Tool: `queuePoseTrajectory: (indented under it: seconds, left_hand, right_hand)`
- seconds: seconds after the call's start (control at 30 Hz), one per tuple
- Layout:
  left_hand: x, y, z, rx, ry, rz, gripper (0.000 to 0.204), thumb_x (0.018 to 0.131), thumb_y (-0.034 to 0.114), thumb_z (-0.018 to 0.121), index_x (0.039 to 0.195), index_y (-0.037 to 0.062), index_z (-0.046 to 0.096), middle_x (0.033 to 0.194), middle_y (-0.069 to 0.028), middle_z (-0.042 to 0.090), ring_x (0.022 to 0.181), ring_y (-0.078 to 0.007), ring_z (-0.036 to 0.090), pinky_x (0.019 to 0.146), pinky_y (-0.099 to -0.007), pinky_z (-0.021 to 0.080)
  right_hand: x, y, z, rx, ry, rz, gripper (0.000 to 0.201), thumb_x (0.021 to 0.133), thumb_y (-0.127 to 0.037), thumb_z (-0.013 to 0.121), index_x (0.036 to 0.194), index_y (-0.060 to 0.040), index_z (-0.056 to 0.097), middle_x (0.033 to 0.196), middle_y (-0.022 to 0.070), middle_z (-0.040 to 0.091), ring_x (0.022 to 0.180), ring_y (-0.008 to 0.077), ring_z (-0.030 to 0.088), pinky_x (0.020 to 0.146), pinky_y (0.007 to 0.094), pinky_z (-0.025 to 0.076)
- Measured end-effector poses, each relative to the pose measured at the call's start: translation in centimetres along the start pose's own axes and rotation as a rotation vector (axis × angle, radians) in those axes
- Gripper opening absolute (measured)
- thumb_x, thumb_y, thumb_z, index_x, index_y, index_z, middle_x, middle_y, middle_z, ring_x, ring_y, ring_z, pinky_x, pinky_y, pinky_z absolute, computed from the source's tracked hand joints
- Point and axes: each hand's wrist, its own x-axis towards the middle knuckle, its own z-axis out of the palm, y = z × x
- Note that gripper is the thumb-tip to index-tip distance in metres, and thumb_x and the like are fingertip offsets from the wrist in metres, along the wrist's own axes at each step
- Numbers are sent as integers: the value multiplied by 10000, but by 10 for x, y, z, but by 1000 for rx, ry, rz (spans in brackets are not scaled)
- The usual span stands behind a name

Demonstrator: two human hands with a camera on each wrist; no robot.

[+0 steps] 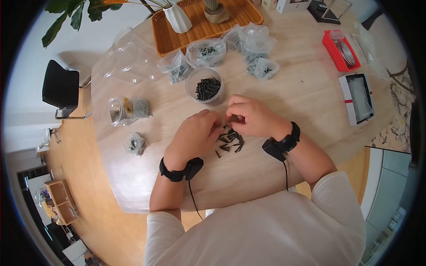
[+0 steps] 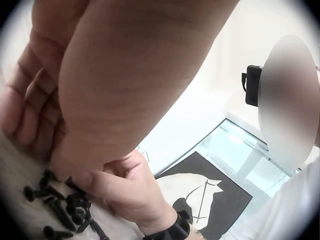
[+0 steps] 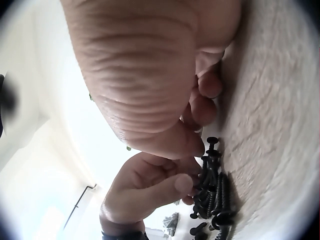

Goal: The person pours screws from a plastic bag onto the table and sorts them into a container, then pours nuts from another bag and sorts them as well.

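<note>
Small black screws (image 1: 230,141) lie in a loose pile on the table, just in front of the person. My left hand (image 1: 195,133) reaches over the pile's left side, its fingers loosely bent in the left wrist view and its thumb down at the screws. Opposite it, my right hand (image 1: 255,116) has curled fingers, with thumb and fingertips low beside the screws (image 3: 212,187). Whether the right fingertips pinch a screw, I cannot tell. Beyond both hands stands a clear round tub (image 1: 190,88) holding many black screws (image 1: 208,88).
Bags of hardware (image 1: 176,68) and another clear tub (image 1: 188,60) stand behind. To the left are a jar (image 1: 116,111) and a small bag (image 1: 135,144). A red bin (image 1: 329,48) and white box (image 1: 349,108) sit right; a wicker tray (image 1: 166,42) is at the back.
</note>
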Motion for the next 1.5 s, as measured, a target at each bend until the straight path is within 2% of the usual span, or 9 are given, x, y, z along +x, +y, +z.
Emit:
queuePoseTrajectory:
  seconds: [0.37, 0.5, 0.63, 0.8, 0.93, 1.1, 1.27, 1.5]
  left_hand:
    - [2, 0, 15, 69, 74, -11, 138, 891, 95, 745, 990, 13, 694, 942, -179, 722, 872, -408, 714, 779, -497, 559]
    - [2, 0, 17, 95, 89, -5, 135, 897, 114, 734, 984, 18, 696, 948, -190, 727, 890, -420, 713, 789, -513, 560]
    - [2, -2, 19, 111, 87, -14, 109, 904, 106, 713, 974, 25, 694, 951, -195, 725, 901, -428, 708, 799, -521, 560]
    - [0, -7, 19, 105, 98, 66, 111, 915, 97, 682, 991, 20, 661, 949, -207, 715, 912, -443, 694, 815, -533, 556]
    - [-1, -10, 15, 97, 84, 77, 128, 932, 99, 675, 1014, 8, 637, 961, -213, 724, 918, -445, 700, 810, -532, 554]
    - [1, -11, -2, -116, -17, -54, 149, 947, 94, 677, 1022, -11, 603, 943, -211, 755, 892, -439, 722, 781, -492, 564]
    - [2, -18, 1, -131, -5, -14, 164, 940, 92, 684, 1042, -14, 612, 937, -210, 760, 881, -424, 732, 786, -473, 573]
    - [3, -15, -1, -172, -29, -19, 169, 919, 69, 696, 1057, -10, 638, 959, -211, 754, 895, -411, 738, 804, -464, 580]
  right_hand:
    - [-1, 1, 3, -110, -3, -82, 120, 836, -72, 792, 856, -14, 689, 966, 123, 625, 828, 346, 665, 733, 445, 547]
    - [-1, 3, 4, -132, 23, -137, 141, 833, -82, 804, 842, -15, 680, 963, 124, 617, 839, 352, 660, 737, 457, 542]
    - [-2, 0, 2, -124, -15, -89, 159, 830, -99, 813, 837, -21, 675, 970, 125, 618, 853, 357, 659, 747, 462, 543]
    - [-2, 0, 4, -182, -43, -104, 146, 846, -108, 797, 849, -31, 673, 986, 128, 619, 866, 364, 661, 754, 467, 547]
    - [-3, -3, 7, -266, -25, -131, 119, 869, -95, 760, 868, -31, 660, 1018, 133, 610, 883, 376, 666, 765, 491, 553]
    - [-5, -6, 13, -379, 22, -175, 114, 891, -77, 743, 881, -27, 641, 1027, 146, 590, 892, 386, 666, 775, 493, 559]
    - [-6, -5, 15, -442, 14, -183, 150, 934, -96, 754, 944, -24, 622, 1025, 151, 574, 919, 378, 662, 784, 488, 554]
    - [-3, -3, 10, -245, 23, -130, 149, 983, -83, 734, 995, -23, 599, 1041, 156, 610, 943, 389, 663, 798, 493, 533]
